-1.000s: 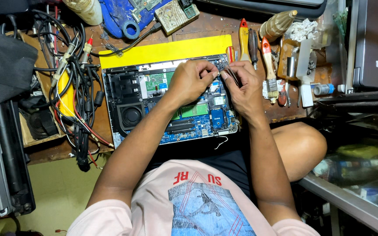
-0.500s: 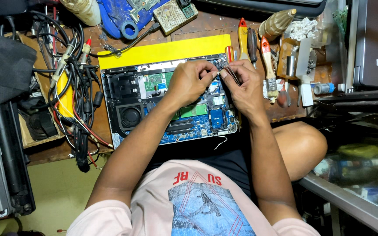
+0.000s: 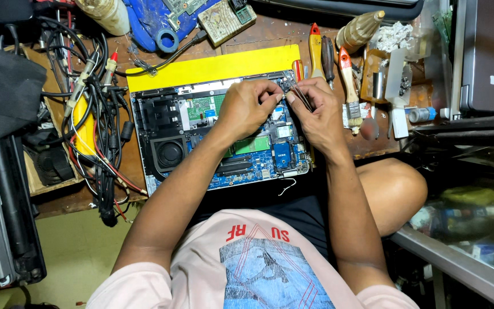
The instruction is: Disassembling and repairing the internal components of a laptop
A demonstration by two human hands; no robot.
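Yellow mat (image 3: 212, 67), blue-green circuit board (image 3: 258, 150), orange-handled screwdrivers (image 3: 315, 51).

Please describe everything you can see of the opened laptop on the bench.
The laptop lies flat with its cover off, showing a blue board, a green card, a round black speaker and a fan bay. A yellow sheet runs along its far edge. The left hand and right hand meet over its upper right corner.
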